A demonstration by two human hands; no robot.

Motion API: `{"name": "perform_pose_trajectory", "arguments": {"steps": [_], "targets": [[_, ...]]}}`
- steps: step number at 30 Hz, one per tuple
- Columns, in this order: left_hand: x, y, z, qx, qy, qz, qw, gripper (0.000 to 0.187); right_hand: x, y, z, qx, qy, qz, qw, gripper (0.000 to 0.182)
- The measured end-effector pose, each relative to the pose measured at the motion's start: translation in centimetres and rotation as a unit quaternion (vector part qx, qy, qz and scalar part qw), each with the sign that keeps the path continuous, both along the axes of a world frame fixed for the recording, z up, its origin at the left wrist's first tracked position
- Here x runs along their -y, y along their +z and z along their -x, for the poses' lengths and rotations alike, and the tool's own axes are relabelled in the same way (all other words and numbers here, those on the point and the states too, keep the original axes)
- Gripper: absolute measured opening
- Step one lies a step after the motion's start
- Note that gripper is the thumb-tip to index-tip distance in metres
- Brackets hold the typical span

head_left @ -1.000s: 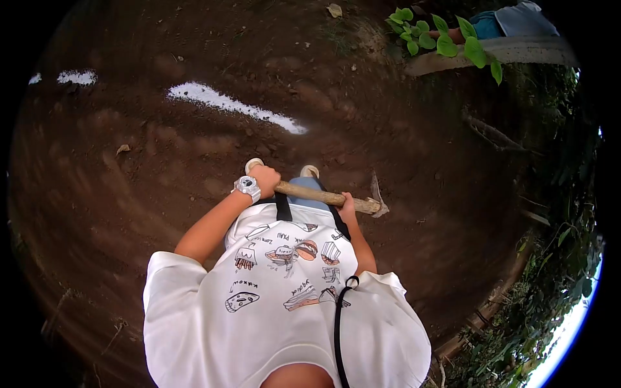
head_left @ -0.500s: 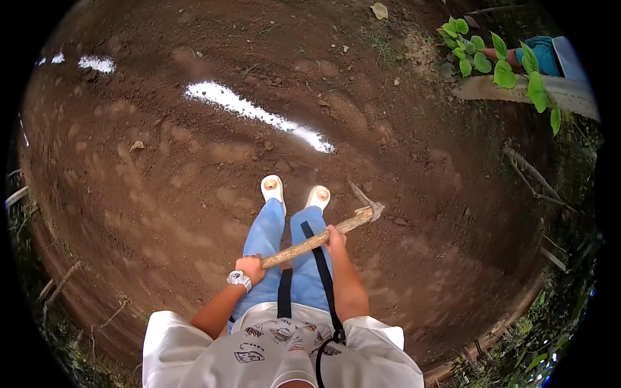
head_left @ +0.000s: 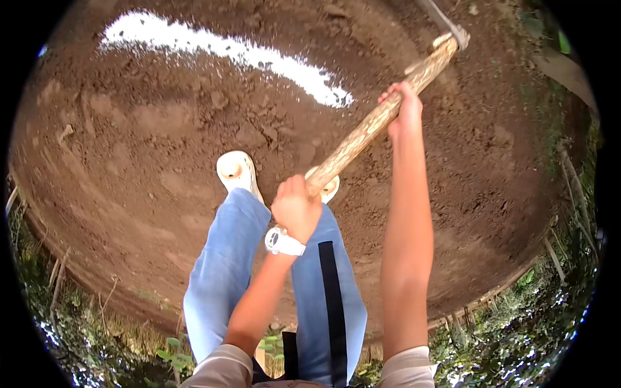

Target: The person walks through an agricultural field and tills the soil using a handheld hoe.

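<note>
Both of my hands grip a hoe (head_left: 359,139) with a rough, pale wooden handle. My left hand (head_left: 296,208), with a white watch (head_left: 283,242) on the wrist, is closed round the butt end above my knees. Further up the handle, my right hand (head_left: 405,107) wraps it with the arm stretched forward. The metal hoe head (head_left: 458,33) is raised at the top right, its blade partly cut off by the frame edge. Beyond my feet, a strip of white powder (head_left: 242,55) lies across the brown soil (head_left: 174,129).
My white shoes (head_left: 236,169) stand on loose, clumpy soil, the right one partly behind the handle. A dry leaf (head_left: 65,134) lies at the left. Sticks (head_left: 574,181) and greenery border the ground, and a pale log (head_left: 566,74) lies at the upper right.
The hoe has swung up and forward from across my thighs, its head now at the top right. Both arms reach out further, and my legs are more bent. The view has shifted too.
</note>
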State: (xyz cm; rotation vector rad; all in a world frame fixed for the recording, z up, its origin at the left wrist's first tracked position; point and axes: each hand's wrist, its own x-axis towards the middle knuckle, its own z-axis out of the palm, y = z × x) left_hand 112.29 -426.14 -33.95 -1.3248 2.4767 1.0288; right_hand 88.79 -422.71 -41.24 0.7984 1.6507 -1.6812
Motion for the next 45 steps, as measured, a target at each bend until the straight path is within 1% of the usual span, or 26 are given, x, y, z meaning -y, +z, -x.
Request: {"name": "perform_pose_trajectory", "arguments": {"steps": [1, 2, 3, 4, 5, 7, 8, 10, 12, 14, 15, 16, 18, 20, 22, 23, 28, 30, 33, 36, 38, 39, 41, 42, 44, 45], "targets": [[-1.2, -1.9, -0.2, 0.064, 0.01, -0.133, 0.989, 0.027, -0.2, -2.2, -0.4, -0.002, 0.029, -0.004, 1.0, 0.018], [-1.6, -3.8, -0.7, 0.083, -0.02, -0.296, 0.951, 0.031, -0.6, -4.4, -1.0, 0.018, 0.08, -0.052, 0.995, 0.021], [-2.4, -5.4, -1.5, 0.073, -0.002, -0.409, 0.909, 0.03, -1.1, -6.6, -1.9, 0.029, 0.148, -0.085, 0.985, 0.024], [-3.1, -6.6, -2.5, 0.062, 0.022, -0.513, 0.856, 0.03, -1.4, -8.0, -2.7, 0.046, 0.163, -0.09, 0.981, 0.025], [-3.2, -7.5, -3.1, 0.078, 0.029, -0.52, 0.85, 0.03, -1.5, -8.7, -3.1, 0.037, 0.184, -0.088, 0.978, 0.028], [-3.3, -8.2, -4.6, 0.011, 0.144, -0.548, 0.824, 0.03, -1.1, -8.9, -4.2, 0.01, 0.17, -0.113, 0.979, 0.019], [-3.5, -7.8, -4.9, 0.026, 0.147, -0.554, 0.819, 0.03, -1.2, -9.4, -4.3, -0.002, 0.159, -0.08, 0.984, 0.015], [-3.5, -6.8, -4.1, 0.013, 0.157, -0.527, 0.835, 0.024, -1.0, -9.1, -3.3, 0.0, 0.126, -0.089, 0.988, 0.011], [-2.9, -4.6, -2.9, 0.01, 0.167, -0.519, 0.838, 0.024, -0.7, -8.5, -2.8, 0.009, 0.122, -0.089, 0.988, 0.013], [-2.1, -2.9, -1.8, 0.061, 0.178, -0.525, 0.83, 0.023, -0.3, -7.4, -2.4, 0.036, 0.13, -0.133, 0.982, 0.023], [-2.0, -2.4, -1.6, 0.037, 0.174, -0.508, 0.843, 0.022, -0.2, -6.9, -2.3, 0.056, 0.192, -0.137, 0.97, 0.015], [-1.7, -1.8, -1.3, 0.024, 0.175, -0.505, 0.845, 0.022, 0.3, -6.1, -2.4, 0.062, 0.163, -0.126, 0.977, 0.022], [-1.1, -0.4, -0.7, 0.073, 0.17, -0.501, 0.846, 0.023, 0.3, -5.4, -2.0, 0.07, 0.206, -0.147, 0.965, 0.03], [-0.4, 1.1, -0.1, 0.054, 0.162, -0.491, 0.854, 0.024, 1.3, -4.1, -1.6, 0.095, 0.176, -0.154, 0.968, 0.032], [0.4, 2.8, 0.7, 0.078, 0.176, -0.512, 0.837, 0.025, 1.9, -3.1, -0.9, 0.108, 0.201, -0.15, 0.962, 0.033], [0.5, 3.3, 0.8, 0.072, 0.192, -0.524, 0.827, 0.027, 2.1, -2.7, -0.9, 0.125, 0.184, -0.165, 0.961, 0.033], [0.1, 4.9, -0.2, 0.083, 0.202, -0.526, 0.822, 0.027, 1.4, -2.2, -2.1, 0.145, 0.167, -0.164, 0.961, 0.04], [-0.3, 5.6, -0.5, 0.09, 0.193, -0.528, 0.822, 0.026, 1.4, -1.8, -2.8, 0.149, 0.138, -0.169, 0.965, 0.032], [0.0, 6.6, -0.7, 0.096, 0.196, -0.519, 0.826, 0.027, 1.3, -1.2, -3.7, 0.168, 0.148, -0.164, 0.961, 0.028], [0.4, 7.5, -2.7, 0.103, 0.198, -0.514, 0.828, 0.027, 0.6, -1.8, -6.2, 0.181, 0.114, -0.152, 0.965, 0.025], [0.5, 8.3, -4.4, 0.118, 0.198, -0.531, 0.815, 0.026, -0.3, -1.8, -8.6, 0.212, 0.105, -0.143, 0.961, 0.027], [0.3, 8.7, -5.4, 0.114, 0.198, -0.53, 0.817, 0.026, -0.8, -1.5, -9.8, 0.197, 0.117, -0.148, 0.962, 0.029], [-1.0, 9.8, -8.0, 0.168, 0.254, -0.6, 0.739, 0.025, -1.6, 0.7, -12.3, 0.184, 0.129, -0.157, 0.962, 0.03], [-2.6, 9.8, -9.7, 0.168, 0.257, -0.603, 0.736, 0.025, -2.2, 2.0, -13.5, 0.161, 0.125, -0.154, 0.967, 0.028], [-5.5, 9.7, -12.2, 0.133, 0.167, -0.505, 0.836, 0.026, -3.1, 3.5, -14.3, 0.144, 0.123, -0.159, 0.969, 0.026], [-6.0, 9.4, -12.4, 0.121, 0.143, -0.472, 0.862, 0.028, -3.5, 4.1, -13.9, 0.117, 0.108, -0.153, 0.975, 0.026]]}}
